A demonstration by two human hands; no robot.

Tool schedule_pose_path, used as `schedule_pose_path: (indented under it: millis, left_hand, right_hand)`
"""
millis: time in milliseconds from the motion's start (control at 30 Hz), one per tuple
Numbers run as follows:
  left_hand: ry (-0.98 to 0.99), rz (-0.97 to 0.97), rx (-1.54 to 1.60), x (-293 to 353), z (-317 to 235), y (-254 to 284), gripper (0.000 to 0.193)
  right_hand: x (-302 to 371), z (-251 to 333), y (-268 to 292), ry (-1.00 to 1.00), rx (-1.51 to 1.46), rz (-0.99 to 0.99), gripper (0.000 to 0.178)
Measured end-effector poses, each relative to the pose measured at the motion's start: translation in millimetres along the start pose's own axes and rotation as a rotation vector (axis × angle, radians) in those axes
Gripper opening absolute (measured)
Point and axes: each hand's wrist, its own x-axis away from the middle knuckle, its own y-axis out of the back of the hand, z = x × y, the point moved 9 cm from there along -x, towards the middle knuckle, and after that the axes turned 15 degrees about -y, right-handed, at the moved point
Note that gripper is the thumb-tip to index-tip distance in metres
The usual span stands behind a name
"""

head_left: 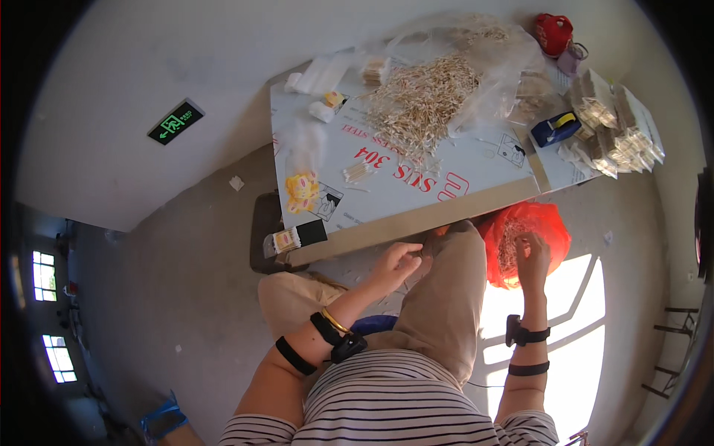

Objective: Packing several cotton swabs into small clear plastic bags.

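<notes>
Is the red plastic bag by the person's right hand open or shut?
Open: the red plastic bag gapes at its mouth, pale sticks show inside, and the right hand reaches into it.

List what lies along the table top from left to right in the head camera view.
Yellow packet → small bundle of sticks → big heap of wooden sticks → blue tape dispenser → stacked packs of sticks.

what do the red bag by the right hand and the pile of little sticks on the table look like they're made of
Red bag: thin plastic film, it seems; glossy, crinkled, and glowing translucent where sun hits it. Pile of sticks: pale tan with a matte look, likely wood or bamboo, though too small to be sure. The right hand reaches into the bag's mouth, where more such sticks show.
</notes>
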Motion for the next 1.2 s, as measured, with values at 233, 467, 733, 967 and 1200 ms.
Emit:
schedule_pose_path:
  millis: [233, 467, 733, 967, 1200]
  left_hand:
    - [-0.156, -0.159, -0.950, -56, 60, 133, 0.030]
    - [-0.113, -0.219, -1.081, -119, 91, 172, 0.027]
    - [-0.233, -0.090, -1.101, -163, 72, 147, 0.008]
    - [0.065, 0.187, -0.150, -118, 43, 90, 0.016]
    - [0.143, 0.418, 0.200, -52, -3, 38, 0.016]
  right_hand:
    - [-35, -46, -34, -0.099, 0.247, -0.045, 0.027]
    - [-35, 127, -178, 0.081, -0.211, 0.396, 0.008]
    - [-36, 190, -210, 0.040, -0.370, 0.490, 0.008]
    - [-24, 193, -194, 0.272, -0.186, 0.695, 0.010]
    - [54, 155, -156, -0.202, -0.793, 1.483, 0.015]
